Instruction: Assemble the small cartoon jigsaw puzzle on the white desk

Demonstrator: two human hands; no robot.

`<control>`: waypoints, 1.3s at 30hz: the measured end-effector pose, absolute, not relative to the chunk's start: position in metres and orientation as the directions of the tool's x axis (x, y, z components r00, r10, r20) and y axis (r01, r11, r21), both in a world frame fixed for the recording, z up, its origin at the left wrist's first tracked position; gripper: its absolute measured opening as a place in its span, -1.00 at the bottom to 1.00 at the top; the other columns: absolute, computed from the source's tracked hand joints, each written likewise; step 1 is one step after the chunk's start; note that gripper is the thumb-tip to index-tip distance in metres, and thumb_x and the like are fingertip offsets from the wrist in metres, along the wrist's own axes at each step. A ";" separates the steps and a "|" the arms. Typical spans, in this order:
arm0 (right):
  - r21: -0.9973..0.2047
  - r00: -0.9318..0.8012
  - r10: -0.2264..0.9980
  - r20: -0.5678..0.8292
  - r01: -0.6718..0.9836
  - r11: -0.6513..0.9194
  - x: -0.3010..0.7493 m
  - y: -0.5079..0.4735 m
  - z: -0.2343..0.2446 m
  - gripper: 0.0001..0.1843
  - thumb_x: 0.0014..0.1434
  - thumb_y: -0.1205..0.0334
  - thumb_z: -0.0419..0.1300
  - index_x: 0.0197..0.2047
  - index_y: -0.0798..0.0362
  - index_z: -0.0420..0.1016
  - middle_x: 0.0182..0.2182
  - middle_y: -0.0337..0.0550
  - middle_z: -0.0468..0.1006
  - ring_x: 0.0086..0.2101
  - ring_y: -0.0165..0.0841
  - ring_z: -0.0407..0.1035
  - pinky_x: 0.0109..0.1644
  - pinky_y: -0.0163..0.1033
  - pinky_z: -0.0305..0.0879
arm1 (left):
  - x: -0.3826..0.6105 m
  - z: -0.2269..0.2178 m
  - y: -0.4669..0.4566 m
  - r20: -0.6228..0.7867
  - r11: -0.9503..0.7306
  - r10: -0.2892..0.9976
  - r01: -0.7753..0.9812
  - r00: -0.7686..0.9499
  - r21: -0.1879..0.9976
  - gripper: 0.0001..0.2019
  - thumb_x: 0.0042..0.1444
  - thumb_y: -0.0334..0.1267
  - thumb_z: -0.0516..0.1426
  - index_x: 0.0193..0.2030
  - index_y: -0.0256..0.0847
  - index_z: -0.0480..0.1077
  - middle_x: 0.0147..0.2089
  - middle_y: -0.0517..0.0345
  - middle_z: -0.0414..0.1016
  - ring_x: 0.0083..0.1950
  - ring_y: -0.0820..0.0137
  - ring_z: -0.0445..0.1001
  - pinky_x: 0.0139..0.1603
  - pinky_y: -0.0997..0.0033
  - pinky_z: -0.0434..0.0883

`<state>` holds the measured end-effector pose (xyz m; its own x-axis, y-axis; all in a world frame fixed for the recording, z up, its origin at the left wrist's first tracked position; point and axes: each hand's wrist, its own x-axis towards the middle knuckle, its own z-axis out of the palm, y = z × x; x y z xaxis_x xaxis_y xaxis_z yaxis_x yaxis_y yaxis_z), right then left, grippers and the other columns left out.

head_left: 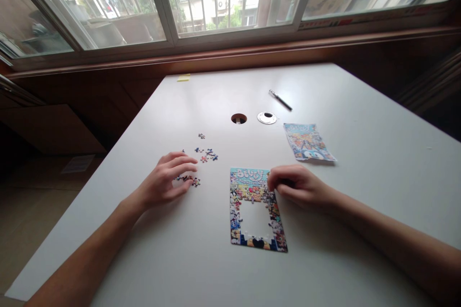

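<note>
A partly assembled jigsaw puzzle [236,220] lies flat on the white table, its frame and upper part joined around an open middle. My right hand [300,184] rests at its upper right edge, fingers curled together; whether a piece is in them is hidden. To the left, my left hand [169,177] hovers over loose puzzle pieces [195,182], thumb and fingers apart. More loose pieces [209,154] lie just beyond its fingertips, and a single small cluster [201,136] sits farther back. Some pieces are partly covered by my left hand.
A creased printed picture sheet [309,142] lies behind my right hand. Farther back are a pen [280,100], a round metal cover [267,118] and a cable hole [238,119] in the table [212,259]. Yellow tape [183,77] marks the far edge, below the window.
</note>
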<state>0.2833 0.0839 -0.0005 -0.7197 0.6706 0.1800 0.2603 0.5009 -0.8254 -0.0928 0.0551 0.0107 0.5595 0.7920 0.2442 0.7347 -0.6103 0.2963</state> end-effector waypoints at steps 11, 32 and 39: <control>-0.823 -0.719 0.671 0.179 0.264 0.502 0.283 0.084 -0.001 -0.78 0.06 0.47 0.06 -0.36 0.08 0.51 -0.45 -0.18 0.55 -0.41 -0.39 0.41 -0.30 -0.30 0.31 | -0.077 0.003 0.054 0.261 -0.628 0.775 0.746 0.575 0.220 -0.67 0.26 -0.28 0.06 0.14 -0.03 0.42 0.10 0.07 0.49 0.16 0.15 0.32 0.24 0.04 0.12; -0.802 -0.722 0.654 0.226 0.242 0.545 0.280 0.083 0.000 -0.75 0.04 0.49 0.04 -0.35 0.11 0.53 -0.46 -0.21 0.55 -0.43 -0.43 0.39 -0.31 -0.36 0.30 | -0.063 0.007 0.055 0.229 -0.522 0.853 0.765 0.469 0.377 -0.95 0.23 -0.33 0.11 -0.22 -0.16 0.39 -0.14 0.17 0.53 -0.01 0.30 0.45 0.18 0.17 0.17; -0.806 -0.722 0.654 0.225 0.239 0.541 0.280 0.084 -0.002 -0.75 0.04 0.50 0.04 -0.35 0.11 0.53 -0.44 -0.21 0.55 -0.42 -0.42 0.40 -0.29 -0.34 0.31 | -0.067 0.006 0.054 0.235 -0.536 0.843 0.792 0.484 0.291 -0.83 0.25 -0.30 0.09 -0.07 -0.07 0.46 -0.05 0.13 0.47 0.01 0.25 0.40 0.13 0.16 0.18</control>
